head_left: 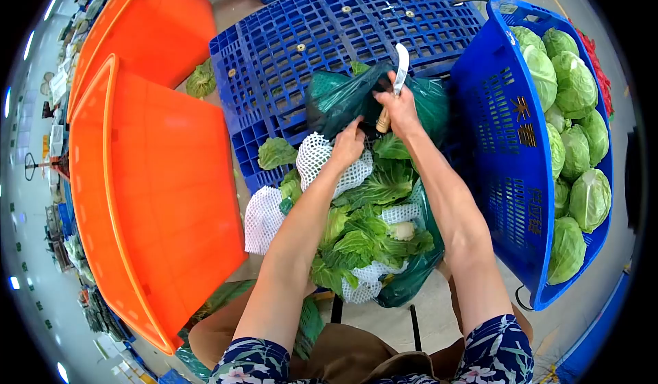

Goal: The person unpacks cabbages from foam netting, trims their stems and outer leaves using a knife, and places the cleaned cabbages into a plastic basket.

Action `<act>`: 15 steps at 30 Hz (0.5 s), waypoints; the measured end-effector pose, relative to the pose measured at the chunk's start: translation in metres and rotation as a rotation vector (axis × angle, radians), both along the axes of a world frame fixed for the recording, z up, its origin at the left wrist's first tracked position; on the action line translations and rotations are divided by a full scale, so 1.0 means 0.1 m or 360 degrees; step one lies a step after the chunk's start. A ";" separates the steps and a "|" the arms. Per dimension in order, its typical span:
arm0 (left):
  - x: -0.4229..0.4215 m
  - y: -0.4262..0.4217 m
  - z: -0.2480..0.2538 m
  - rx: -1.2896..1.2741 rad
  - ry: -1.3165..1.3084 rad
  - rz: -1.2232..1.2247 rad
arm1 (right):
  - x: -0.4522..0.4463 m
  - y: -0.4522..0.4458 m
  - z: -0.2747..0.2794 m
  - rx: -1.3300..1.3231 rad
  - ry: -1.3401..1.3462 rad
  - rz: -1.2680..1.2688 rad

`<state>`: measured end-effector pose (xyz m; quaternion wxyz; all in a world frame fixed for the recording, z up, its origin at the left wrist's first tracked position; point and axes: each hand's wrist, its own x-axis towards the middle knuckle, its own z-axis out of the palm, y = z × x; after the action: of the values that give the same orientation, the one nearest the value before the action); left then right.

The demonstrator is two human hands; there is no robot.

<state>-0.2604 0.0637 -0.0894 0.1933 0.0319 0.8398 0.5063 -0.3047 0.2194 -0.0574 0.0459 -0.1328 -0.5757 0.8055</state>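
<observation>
My right hand (403, 112) is closed round the wooden handle of a knife (401, 65), its short curved blade pointing up and away from me. The thumb and index finger of that hand also touch a dark green plastic bag (332, 96). At the bag's near edge, my left hand (348, 145) has its fingers drawn together on the plastic. Below that wrist lies a white foam net (313, 156). Loose cabbage leaves (373, 188) and trimmings are heaped between my forearms, with a pale cut stem (402, 230) and more netting among them.
A blue crate (490, 130) of green cabbages (576, 86) stands tilted at my right. Two orange tubs (164, 212) stand at the left. A blue plastic pallet (274, 62) lies ahead under the bag. One leafy piece (201, 79) rests on the floor beside the tubs.
</observation>
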 end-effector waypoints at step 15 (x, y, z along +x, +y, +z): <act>-0.99 -0.61 0.41 -0.0477 0.0058 0.0689 | -0.24 -0.36 0.10 0.0757 -0.0257 0.0597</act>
<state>-0.3593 0.0026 -0.0485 0.0679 -0.1683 0.8960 0.4053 -0.3283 0.1830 -0.0473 -0.1195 -0.0732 -0.7642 0.6296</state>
